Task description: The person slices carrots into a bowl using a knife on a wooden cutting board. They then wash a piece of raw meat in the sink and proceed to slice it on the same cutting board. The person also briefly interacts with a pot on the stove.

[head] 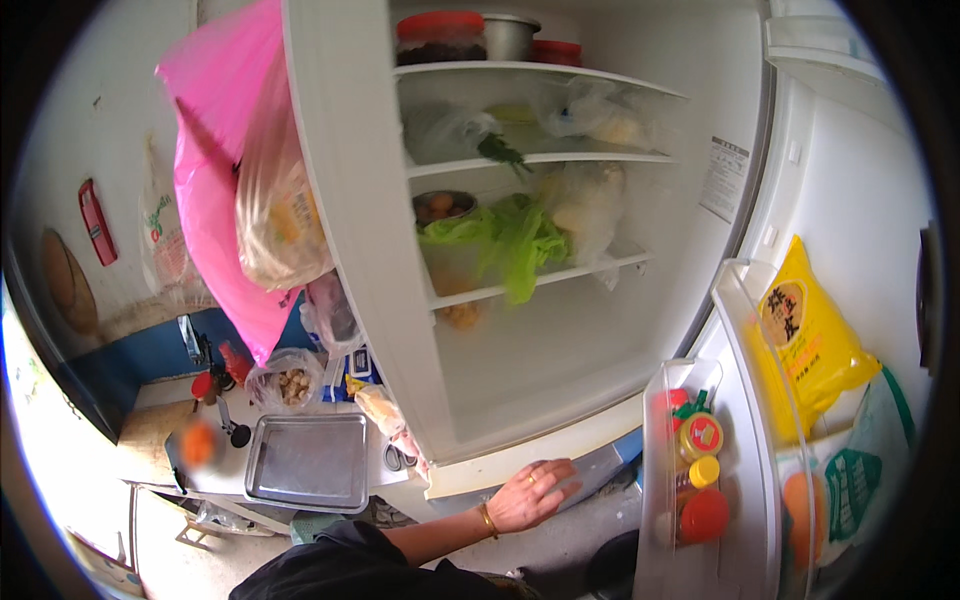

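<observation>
My left hand (532, 495), with a ring and a bracelet, reaches in front of the fridge's lower edge. Its fingers are spread slightly and hold nothing. My right hand is out of view. Before me is an open fridge (525, 375). Its shelves hold green leafy lettuce (525, 236), a metal bowl of eggs (444, 207), clear plastic bags (589, 202) and a red-lidded jar (441, 37) beside a metal pot (510, 37). On the open door's racks are a yellow packet (814, 337) and several bottles and jars, among them a red-capped one (703, 516).
Left of the fridge, a counter holds a metal tray (307, 461), a bag of light brown pieces (294, 385), scissors (397, 456) and a blurred orange object (199, 444). A pink plastic bag (217, 165) hangs beside the fridge. The open door (862, 165) stands at right.
</observation>
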Demonstrator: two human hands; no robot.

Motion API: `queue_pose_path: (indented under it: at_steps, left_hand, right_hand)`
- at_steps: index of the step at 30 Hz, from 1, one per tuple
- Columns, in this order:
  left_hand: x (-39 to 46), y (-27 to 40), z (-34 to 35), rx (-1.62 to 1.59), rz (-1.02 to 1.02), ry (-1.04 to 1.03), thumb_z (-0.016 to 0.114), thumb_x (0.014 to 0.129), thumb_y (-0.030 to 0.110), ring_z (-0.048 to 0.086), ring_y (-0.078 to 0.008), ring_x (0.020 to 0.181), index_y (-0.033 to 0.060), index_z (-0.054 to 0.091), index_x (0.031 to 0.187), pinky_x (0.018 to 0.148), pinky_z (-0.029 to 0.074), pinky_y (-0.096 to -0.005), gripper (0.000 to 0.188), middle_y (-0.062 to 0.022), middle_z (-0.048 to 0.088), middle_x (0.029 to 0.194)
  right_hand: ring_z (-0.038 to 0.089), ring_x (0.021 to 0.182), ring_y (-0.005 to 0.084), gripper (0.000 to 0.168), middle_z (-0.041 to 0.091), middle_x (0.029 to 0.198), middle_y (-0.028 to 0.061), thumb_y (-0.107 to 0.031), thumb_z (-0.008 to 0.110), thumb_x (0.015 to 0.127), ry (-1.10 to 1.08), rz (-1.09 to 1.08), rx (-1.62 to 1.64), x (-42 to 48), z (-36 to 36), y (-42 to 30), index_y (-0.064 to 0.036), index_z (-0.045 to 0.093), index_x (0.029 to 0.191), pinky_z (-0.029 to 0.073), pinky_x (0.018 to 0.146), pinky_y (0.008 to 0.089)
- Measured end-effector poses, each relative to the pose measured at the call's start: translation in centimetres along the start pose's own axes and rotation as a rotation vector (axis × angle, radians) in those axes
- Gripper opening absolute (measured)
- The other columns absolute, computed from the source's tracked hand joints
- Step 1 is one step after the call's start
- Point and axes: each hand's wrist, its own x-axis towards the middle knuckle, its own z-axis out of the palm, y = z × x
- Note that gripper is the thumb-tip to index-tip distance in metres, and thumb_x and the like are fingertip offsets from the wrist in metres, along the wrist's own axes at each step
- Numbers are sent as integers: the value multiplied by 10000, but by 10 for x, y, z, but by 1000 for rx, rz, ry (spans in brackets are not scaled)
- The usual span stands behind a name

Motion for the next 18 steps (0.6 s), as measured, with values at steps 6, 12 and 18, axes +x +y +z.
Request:
queue_pose_path:
  at_steps: [6,12,18]
  left_hand:
    - [-80,17,-68,-104,-27,1,583,654,10,528,-305,1019,62,568,1044,792,461,-377,394,-158,525,1098]
    - [-191,27,-143,-15,-355,2,584,605,-61,536,-343,986,38,579,985,794,472,-413,393,-157,520,1048]
    - [-271,41,-208,141,-544,52,594,618,-61,516,-328,1017,59,568,994,846,449,-403,395,-129,508,1057]
  right_hand:
    - [435,1112,260,507,479,1206,89,-280,612,799,-184,104,202,-87,-15,22,-80,437,1231,403,889,414]
    - [439,1128,345,545,452,1243,167,-361,539,841,-337,429,452,-115,7,105,-77,382,1280,440,858,465]
    - [395,1178,334,487,447,1267,136,-353,439,898,-398,384,403,-120,89,163,-31,396,1260,351,972,436]
